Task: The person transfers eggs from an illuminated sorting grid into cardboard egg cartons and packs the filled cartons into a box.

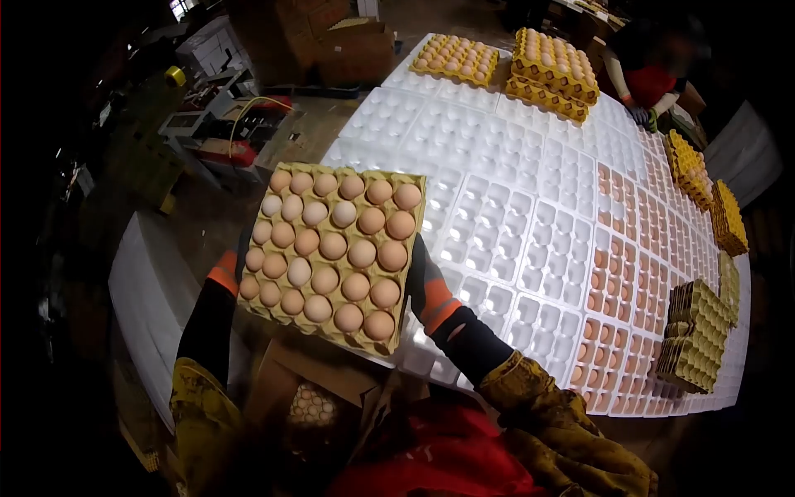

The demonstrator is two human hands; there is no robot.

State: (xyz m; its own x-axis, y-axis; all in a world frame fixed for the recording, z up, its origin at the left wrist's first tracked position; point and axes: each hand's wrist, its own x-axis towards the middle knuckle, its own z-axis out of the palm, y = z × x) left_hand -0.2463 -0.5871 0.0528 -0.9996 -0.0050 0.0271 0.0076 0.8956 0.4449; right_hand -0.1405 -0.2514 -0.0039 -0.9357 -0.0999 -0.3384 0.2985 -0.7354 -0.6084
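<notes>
Looks like a carrying step: the left hand (243,253) is pressing one side of the loaded egg tray (331,329) beside the white trays' (489,224) near-left edge, the right hand (425,277) is bracing its opposite side, fingertips mostly hidden, and moving it is probably calling for keeping it level.

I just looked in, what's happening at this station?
A person holds a full egg tray by its sides, left hand and right hand gloved. Beside it spread white plastic cartons: those nearest the tray have no eggs, while many further right are filled. Yellow trays of eggs stand at the far end, near another person. Empty trays are stacked at the right.
</notes>
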